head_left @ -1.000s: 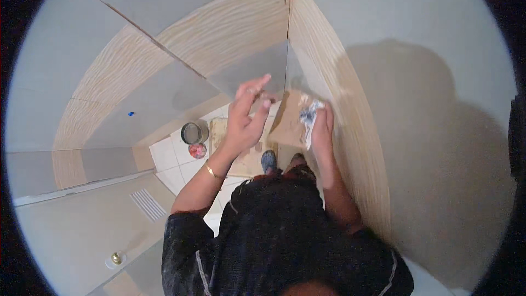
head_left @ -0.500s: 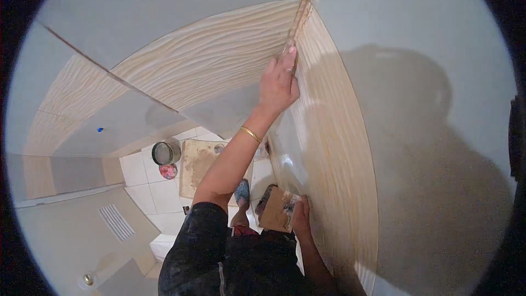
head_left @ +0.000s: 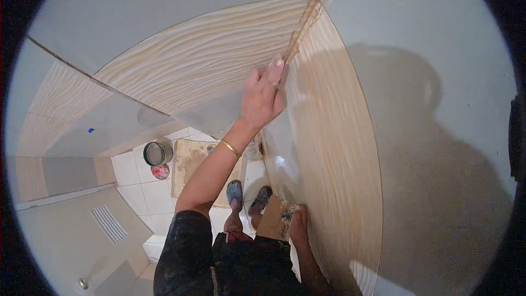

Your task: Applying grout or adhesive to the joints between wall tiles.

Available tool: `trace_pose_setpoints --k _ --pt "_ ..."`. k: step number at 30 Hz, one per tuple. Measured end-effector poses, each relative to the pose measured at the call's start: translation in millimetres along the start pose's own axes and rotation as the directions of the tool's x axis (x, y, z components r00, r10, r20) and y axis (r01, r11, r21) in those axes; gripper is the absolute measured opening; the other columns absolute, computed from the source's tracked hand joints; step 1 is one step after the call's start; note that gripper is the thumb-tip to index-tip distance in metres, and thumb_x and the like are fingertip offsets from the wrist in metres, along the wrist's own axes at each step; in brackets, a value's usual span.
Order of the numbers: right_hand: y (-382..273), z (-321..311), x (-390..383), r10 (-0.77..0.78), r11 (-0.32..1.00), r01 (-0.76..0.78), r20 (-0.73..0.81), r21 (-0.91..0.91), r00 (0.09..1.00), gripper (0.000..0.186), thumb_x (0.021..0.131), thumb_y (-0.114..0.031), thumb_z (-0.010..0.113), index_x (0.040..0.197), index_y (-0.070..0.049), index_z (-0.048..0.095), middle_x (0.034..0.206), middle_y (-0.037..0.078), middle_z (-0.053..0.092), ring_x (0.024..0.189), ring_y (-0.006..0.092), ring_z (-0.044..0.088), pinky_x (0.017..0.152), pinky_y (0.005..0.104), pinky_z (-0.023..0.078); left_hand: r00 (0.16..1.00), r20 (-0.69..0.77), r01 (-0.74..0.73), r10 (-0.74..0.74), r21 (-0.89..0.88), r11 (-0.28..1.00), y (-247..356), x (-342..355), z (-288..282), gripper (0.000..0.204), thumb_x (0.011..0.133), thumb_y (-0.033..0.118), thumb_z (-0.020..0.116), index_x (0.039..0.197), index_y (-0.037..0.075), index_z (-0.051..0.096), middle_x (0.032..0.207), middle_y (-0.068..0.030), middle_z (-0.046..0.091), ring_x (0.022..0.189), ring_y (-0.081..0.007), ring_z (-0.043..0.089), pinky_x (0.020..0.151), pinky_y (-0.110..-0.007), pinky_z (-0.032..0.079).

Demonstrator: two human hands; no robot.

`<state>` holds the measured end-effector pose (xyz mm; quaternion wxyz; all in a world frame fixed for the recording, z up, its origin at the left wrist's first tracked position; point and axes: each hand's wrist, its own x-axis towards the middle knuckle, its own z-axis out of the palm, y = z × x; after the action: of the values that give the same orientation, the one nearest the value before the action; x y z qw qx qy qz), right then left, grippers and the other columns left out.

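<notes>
My left hand, with a gold bracelet at the wrist, reaches up to the inside corner where two tiled walls meet. Its fingers are closed and pressed against the corner joint, which has brown paste smeared along it. What they grip is mostly hidden; only a thin edge shows by the fingertips. Low down by the right wall, my right hand holds a flat, square brown board by its right edge. Grey and whitish paste lies on the board near the thumb.
Wavy cream tiles band both grey walls. On the white tiled floor stand a dark bucket, a red patterned item and a stained cardboard sheet. My feet in dark clogs are beside the sheet.
My left hand has slid down along the corner joint, away from the top of the wavy tile band. The right hand still holds the board, and the view has shifted slightly.
</notes>
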<state>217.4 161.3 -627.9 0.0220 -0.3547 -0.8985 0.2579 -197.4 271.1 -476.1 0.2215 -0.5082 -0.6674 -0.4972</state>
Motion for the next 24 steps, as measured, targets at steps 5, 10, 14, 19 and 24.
trace_pose_setpoints --k 5,10,14,19,24 --pt "-27.8 -24.2 16.7 0.264 0.84 -0.259 0.059 0.476 0.963 0.042 0.096 -0.02 0.035 0.13 0.003 0.044 0.134 0.025 0.045 0.128 0.0368 0.039 0.109 0.0425 0.029 1.0 0.027 -0.003 0.005 -0.078 0.997 5.9 29.6 9.4 0.084 0.067 -0.003 0.055 0.147 0.009 0.032 0.095 -0.0138 0.06 0.078 -0.0321 0.052 0.068 -0.041 0.048" --pt "-52.4 -38.7 22.7 0.359 0.739 -0.378 0.149 0.558 0.921 0.041 0.096 -0.02 0.037 0.13 0.003 0.044 0.134 0.026 0.045 0.129 0.0388 0.039 0.109 0.0443 0.029 0.986 0.151 0.066 -0.071 0.036 0.997 -6.1 -5.4 14.9 0.084 0.069 -0.004 0.052 0.148 0.008 0.027 0.082 -0.0156 0.055 0.075 -0.033 0.052 0.066 -0.044 0.048" --pt "-60.2 -46.9 31.7 0.361 0.626 -0.388 0.189 0.677 0.913 0.041 0.094 -0.017 0.037 0.129 0.002 0.045 0.131 0.025 0.047 0.124 0.0366 0.043 0.106 0.0431 0.033 0.968 0.188 0.179 -0.169 -0.041 0.983 -5.7 -26.0 8.8 0.081 0.069 -0.004 0.052 0.147 0.004 0.029 0.081 -0.0164 0.054 0.072 -0.0337 0.052 0.065 -0.044 0.048" --pt "-70.2 -56.2 41.9 0.425 0.367 -0.511 0.348 0.778 0.835 0.038 0.093 -0.015 0.035 0.124 0.004 0.047 0.122 0.021 0.053 0.112 0.0312 0.051 0.101 0.0401 0.037 0.999 0.021 -0.021 0.024 -0.136 0.99 11.5 4.9 10.8 0.082 0.068 -0.006 0.053 0.146 0.003 0.03 0.081 -0.0169 0.054 0.074 -0.0335 0.053 0.065 -0.042 0.049" --pt "-68.3 -56.3 31.6 0.408 0.614 -0.471 0.256 0.634 0.876 0.041 0.092 -0.017 0.036 0.125 0.005 0.044 0.123 0.022 0.051 0.112 0.0307 0.051 0.099 0.0394 0.039 0.995 0.032 0.093 -0.091 -0.079 0.992 14.7 13.2 8.3 0.08 0.067 -0.007 0.052 0.144 0.004 0.034 0.096 -0.0159 0.061 0.075 -0.0325 0.052 0.064 -0.042 0.049"
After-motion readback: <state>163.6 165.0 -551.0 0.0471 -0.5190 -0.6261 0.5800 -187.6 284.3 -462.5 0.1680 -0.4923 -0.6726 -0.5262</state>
